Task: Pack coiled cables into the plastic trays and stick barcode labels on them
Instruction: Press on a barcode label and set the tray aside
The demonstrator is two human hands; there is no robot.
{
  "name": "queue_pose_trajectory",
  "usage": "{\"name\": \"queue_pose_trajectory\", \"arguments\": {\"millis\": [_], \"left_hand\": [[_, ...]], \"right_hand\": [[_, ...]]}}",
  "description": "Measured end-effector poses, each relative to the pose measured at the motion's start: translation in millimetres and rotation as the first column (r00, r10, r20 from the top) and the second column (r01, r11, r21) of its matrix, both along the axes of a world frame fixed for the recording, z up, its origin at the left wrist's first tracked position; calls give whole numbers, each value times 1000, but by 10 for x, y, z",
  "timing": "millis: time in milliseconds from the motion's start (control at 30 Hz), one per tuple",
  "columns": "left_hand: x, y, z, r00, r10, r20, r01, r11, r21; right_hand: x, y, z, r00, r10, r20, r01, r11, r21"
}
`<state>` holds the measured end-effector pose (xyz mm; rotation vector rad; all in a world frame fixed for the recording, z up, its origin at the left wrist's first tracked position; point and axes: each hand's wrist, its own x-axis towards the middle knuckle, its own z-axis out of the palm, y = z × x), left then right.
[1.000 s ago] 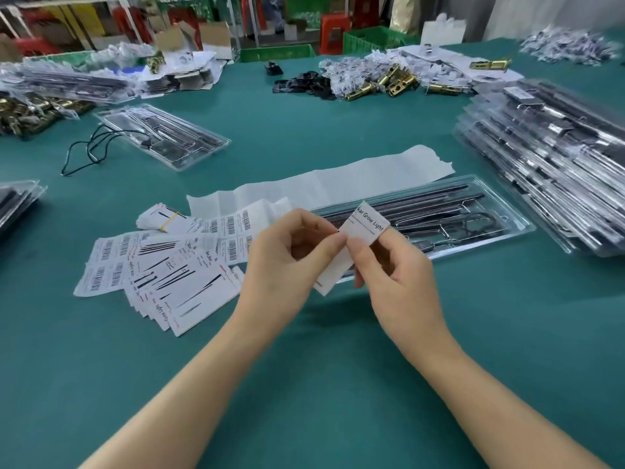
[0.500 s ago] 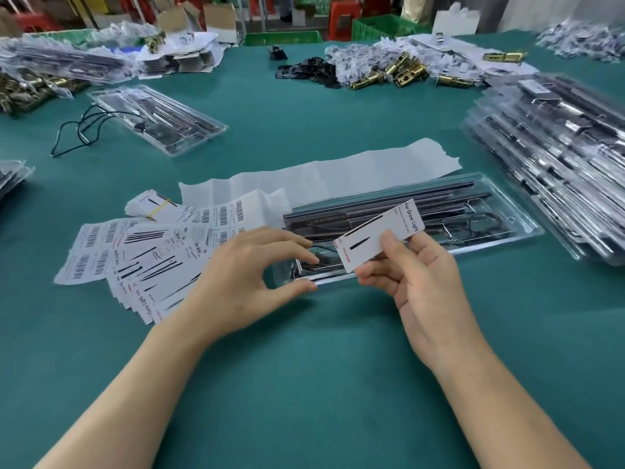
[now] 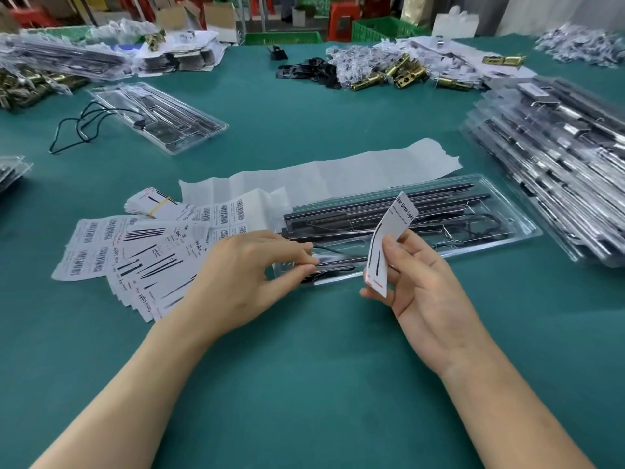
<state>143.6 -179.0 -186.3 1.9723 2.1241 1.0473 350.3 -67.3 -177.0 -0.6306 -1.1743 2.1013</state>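
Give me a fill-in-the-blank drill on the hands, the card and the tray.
1. The right hand holds a white printed card reading "Grow ___".
2. The left hand pinches the near-left end of the long clear plastic tray, whose rods are ___.
3. The white barcode label sheets lie to the ___ of the left hand.
Missing words: Light; black; left.
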Motion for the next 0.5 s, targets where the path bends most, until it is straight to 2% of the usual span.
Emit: {"name": "queue_pose_trajectory", "arguments": {"millis": [133, 233, 400, 500], "left_hand": [[5, 1, 9, 1000, 5, 11, -5, 1000, -3], [8, -2, 7, 1000, 18, 10, -18, 1000, -3], [12, 5, 7, 999, 30, 17, -29, 1000, -10], [6, 12, -1, 998, 42, 35, -42, 999, -17]], "right_hand": [[14, -10, -6, 996, 81, -30, -82, 996, -30], [12, -34, -1, 996, 84, -3, -84, 996, 4], [45, -89, 1, 967, -178, 185, 141, 971, 195], [89, -213, -30, 931, -261, 255, 236, 964, 126]]}}
